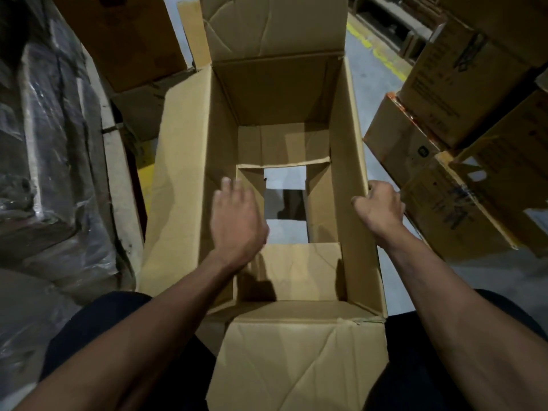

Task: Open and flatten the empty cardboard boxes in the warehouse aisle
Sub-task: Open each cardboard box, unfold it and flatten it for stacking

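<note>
A large empty brown cardboard box point(189, 179) stands upright right in front of me, its top flaps spread outward. The bottom flaps are partly apart, and the grey floor shows through a gap in the middle. My left hand point(235, 221) reaches down inside the box near the left wall, fingers straight and blurred by motion, holding nothing. My right hand point(378, 204) grips the top edge of the box's right wall, fingers curled over the rim.
Stacked printed cardboard boxes point(462, 114) crowd the right side. Plastic-wrapped dark bundles point(50, 161) fill the left. More boxes point(127, 40) stand at the back left. Grey floor with a yellow line point(376, 51) runs behind the box.
</note>
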The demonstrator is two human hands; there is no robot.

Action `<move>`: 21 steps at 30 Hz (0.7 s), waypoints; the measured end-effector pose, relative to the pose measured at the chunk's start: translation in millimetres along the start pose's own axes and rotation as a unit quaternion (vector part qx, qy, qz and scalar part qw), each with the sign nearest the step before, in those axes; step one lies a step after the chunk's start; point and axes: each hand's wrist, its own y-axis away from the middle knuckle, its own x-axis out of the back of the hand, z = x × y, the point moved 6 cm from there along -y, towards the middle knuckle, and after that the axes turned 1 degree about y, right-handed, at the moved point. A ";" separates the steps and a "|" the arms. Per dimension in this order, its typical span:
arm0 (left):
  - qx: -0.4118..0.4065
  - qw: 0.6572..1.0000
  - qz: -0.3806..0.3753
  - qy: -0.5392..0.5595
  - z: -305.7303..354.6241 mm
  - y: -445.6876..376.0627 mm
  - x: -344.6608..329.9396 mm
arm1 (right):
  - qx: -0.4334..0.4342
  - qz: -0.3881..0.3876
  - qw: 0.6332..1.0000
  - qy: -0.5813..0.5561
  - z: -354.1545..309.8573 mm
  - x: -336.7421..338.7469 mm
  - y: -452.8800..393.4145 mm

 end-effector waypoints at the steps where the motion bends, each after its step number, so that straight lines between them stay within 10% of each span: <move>1: -0.043 0.998 -0.044 -0.012 17.3 5.4 -17.6 | 0.000 0.000 1.000 -0.001 0.1 1.0 -1.9; 7: -0.181 0.915 -0.360 0.015 66.4 30.3 -147.5 | 0.010 0.004 1.000 -0.011 -1.3 9.8 -12.7; 21: -0.144 0.849 -0.509 0.005 75.3 21.0 -240.7 | 0.025 0.003 0.998 -0.051 -3.0 9.9 -22.1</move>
